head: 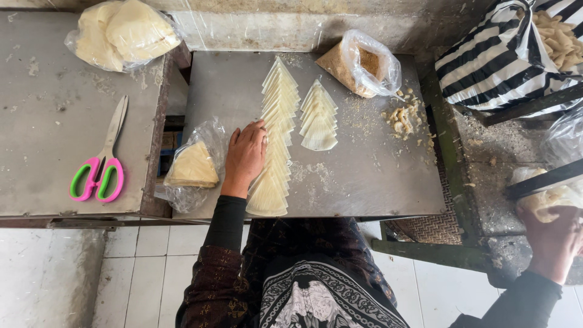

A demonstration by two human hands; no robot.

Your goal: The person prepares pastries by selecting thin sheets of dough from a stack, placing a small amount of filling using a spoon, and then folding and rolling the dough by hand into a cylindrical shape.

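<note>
My left hand (245, 157) lies palm down on a long overlapping row of pale triangular dough wrappers (276, 121) on a metal table (364, 176). Its fingertips touch the row's left edge. A shorter row of wrappers (319, 116) lies just to the right. My right hand (555, 240) is far off to the right, below the table level, gripping a pale lump in clear plastic (546, 197). An open plastic bag of stacked wrappers (193, 165) sits left of my left hand.
A bag of brown crumbs (358, 64) and loose filling bits (404, 118) lie at the table's back right. Pink and green scissors (100, 170) and a bag of wrappers (124, 30) rest on the left table. A striped bag of fried snacks (504, 58) stands at the right.
</note>
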